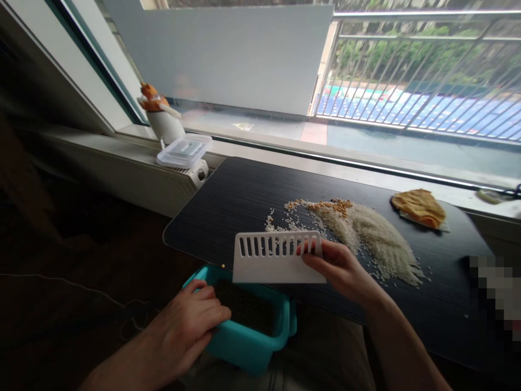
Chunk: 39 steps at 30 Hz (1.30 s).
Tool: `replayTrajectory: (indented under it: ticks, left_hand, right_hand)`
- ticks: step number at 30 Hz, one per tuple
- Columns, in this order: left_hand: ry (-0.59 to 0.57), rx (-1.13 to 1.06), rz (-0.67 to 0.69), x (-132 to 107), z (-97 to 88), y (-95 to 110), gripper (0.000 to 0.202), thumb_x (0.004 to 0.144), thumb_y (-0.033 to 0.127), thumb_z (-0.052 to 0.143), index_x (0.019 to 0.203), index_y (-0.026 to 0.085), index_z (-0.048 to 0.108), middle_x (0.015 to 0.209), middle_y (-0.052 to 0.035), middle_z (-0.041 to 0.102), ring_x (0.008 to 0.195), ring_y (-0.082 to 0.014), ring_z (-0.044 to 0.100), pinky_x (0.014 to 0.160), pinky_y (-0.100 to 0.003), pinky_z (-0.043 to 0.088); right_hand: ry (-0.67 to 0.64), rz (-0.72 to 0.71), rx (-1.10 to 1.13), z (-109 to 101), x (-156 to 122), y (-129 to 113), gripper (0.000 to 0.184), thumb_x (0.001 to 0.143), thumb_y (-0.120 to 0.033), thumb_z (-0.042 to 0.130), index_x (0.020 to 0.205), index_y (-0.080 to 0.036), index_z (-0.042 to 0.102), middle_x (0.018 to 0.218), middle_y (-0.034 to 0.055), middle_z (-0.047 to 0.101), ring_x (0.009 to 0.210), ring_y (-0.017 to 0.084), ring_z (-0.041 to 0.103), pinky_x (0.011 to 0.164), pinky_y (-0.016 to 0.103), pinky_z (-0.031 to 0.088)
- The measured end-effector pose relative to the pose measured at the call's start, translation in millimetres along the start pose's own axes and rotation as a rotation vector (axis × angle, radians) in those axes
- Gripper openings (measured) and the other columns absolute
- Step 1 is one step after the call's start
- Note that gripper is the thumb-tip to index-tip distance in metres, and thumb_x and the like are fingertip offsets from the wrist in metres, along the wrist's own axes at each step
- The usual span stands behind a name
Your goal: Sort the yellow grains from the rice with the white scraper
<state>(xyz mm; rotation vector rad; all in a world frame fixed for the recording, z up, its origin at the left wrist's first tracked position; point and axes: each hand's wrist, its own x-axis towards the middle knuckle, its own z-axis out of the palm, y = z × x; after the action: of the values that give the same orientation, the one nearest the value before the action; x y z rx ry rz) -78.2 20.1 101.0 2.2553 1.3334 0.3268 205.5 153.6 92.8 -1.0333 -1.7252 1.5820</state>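
My right hand (340, 267) grips the right end of a white plastic scraper (277, 269) with a row of slots along its top. The scraper stands on edge over the near edge of the black table, just above a teal bin (244, 339). My left hand (195, 315) is wrapped over the bin's left rim. Dark small grains (244, 307) lie inside the bin; their kind is unclear. Behind the scraper, white rice (378, 239) is heaped and scattered on the table, with yellow beans (340, 207) at its far side.
A folded yellow cloth (419, 208) lies at the right of the black table (244, 190). Left of the table, a radiator (134, 174) carries a clear plastic box (185, 151) and a white container (165, 126). One yellow bean (223, 266) sits near the table's front edge.
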Motion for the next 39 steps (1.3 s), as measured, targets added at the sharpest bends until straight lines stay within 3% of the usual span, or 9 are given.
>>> replayTrajectory:
  ticks: [4, 9, 11, 15, 18, 25, 32, 39]
  left_hand:
    - [-0.006, 0.045, -0.007, -5.4, -1.2, -3.3, 0.037, 0.078, -0.001, 0.044, 0.099, 0.024, 0.062, 0.084, 0.001, 0.065, 0.084, -0.0177, 0.056, 0.102, -0.039, 0.033]
    - [0.026, 0.031, -0.026, -8.1, -0.7, -4.5, 0.037, 0.078, -0.001, 0.044, 0.098, 0.024, 0.062, 0.085, 0.0018, 0.065, 0.085, -0.0178, 0.057, 0.103, -0.039, 0.031]
    - [0.026, 0.006, -0.03, -6.7, 0.5, -4.5, 0.036, 0.078, -0.001, 0.045, 0.097, 0.024, 0.063, 0.083, 0.0018, 0.064, 0.083, -0.0179, 0.056, 0.101, -0.039, 0.033]
    - [-0.004, -0.002, -0.04, -1.9, 1.8, -2.7, 0.037, 0.079, -0.001, 0.043, 0.098, 0.024, 0.063, 0.081, 0.0015, 0.062, 0.082, -0.0176, 0.055, 0.099, -0.04, 0.033]
    - [-0.019, 0.003, -0.04, 0.6, 0.7, -1.1, 0.038, 0.079, -0.002, 0.043, 0.098, 0.024, 0.063, 0.083, 0.0015, 0.062, 0.083, -0.0172, 0.055, 0.101, -0.04, 0.032]
    - [-0.021, 0.03, 0.002, 2.2, -0.8, -1.8, 0.037, 0.079, -0.002, 0.04, 0.098, 0.022, 0.062, 0.085, 0.0001, 0.063, 0.083, -0.0173, 0.056, 0.099, -0.039, 0.035]
    - [-0.024, -0.007, -0.029, 3.7, 0.0, -1.1, 0.036, 0.08, -0.001, 0.042, 0.097, 0.024, 0.062, 0.082, 0.0014, 0.062, 0.082, -0.0164, 0.056, 0.103, -0.04, 0.032]
    - [-0.022, 0.003, -0.021, 3.8, 0.5, -2.4, 0.035, 0.079, -0.001, 0.044, 0.097, 0.024, 0.062, 0.08, 0.0012, 0.062, 0.08, -0.0171, 0.054, 0.097, -0.037, 0.036]
  right_hand:
    - [0.076, -0.151, -0.003, 19.1, 17.8, 3.5, 0.021, 0.087, -0.037, 0.06, 0.09, -0.019, 0.07, 0.092, 0.0045, 0.068, 0.087, 0.018, 0.06, 0.078, 0.027, 0.047]
    - [-0.006, -0.077, -0.02, 13.0, 14.6, 3.6, 0.022, 0.086, -0.038, 0.062, 0.093, -0.019, 0.072, 0.088, 0.004, 0.07, 0.079, 0.017, 0.062, 0.07, 0.026, 0.049]
    - [0.11, -0.087, -0.006, -1.5, 11.3, 2.5, 0.023, 0.083, -0.04, 0.065, 0.093, -0.02, 0.073, 0.09, 0.0044, 0.071, 0.082, 0.018, 0.064, 0.071, 0.027, 0.051]
    - [0.484, -0.13, -0.012, -33.8, 16.8, 1.8, 0.027, 0.076, -0.043, 0.072, 0.092, -0.021, 0.074, 0.091, 0.0048, 0.073, 0.086, 0.02, 0.066, 0.079, 0.033, 0.052]
    - [0.565, -0.099, -0.042, -48.5, 25.7, 3.1, 0.03, 0.07, -0.044, 0.075, 0.089, -0.021, 0.074, 0.09, 0.0048, 0.073, 0.085, 0.021, 0.066, 0.08, 0.034, 0.052]
    - [0.513, -0.009, -0.037, -54.4, 28.1, 6.0, 0.032, 0.067, -0.046, 0.076, 0.087, -0.021, 0.075, 0.084, 0.0049, 0.072, 0.077, 0.02, 0.064, 0.068, 0.032, 0.052]
    - [0.451, -0.053, -0.002, -50.1, 25.3, 0.4, 0.026, 0.07, -0.044, 0.075, 0.086, -0.023, 0.075, 0.087, 0.0041, 0.072, 0.081, 0.02, 0.064, 0.071, 0.031, 0.051]
    - [0.425, -0.042, -0.048, -45.1, 31.3, -1.3, 0.026, 0.071, -0.042, 0.074, 0.086, -0.021, 0.074, 0.085, 0.005, 0.07, 0.078, 0.019, 0.063, 0.069, 0.031, 0.05]
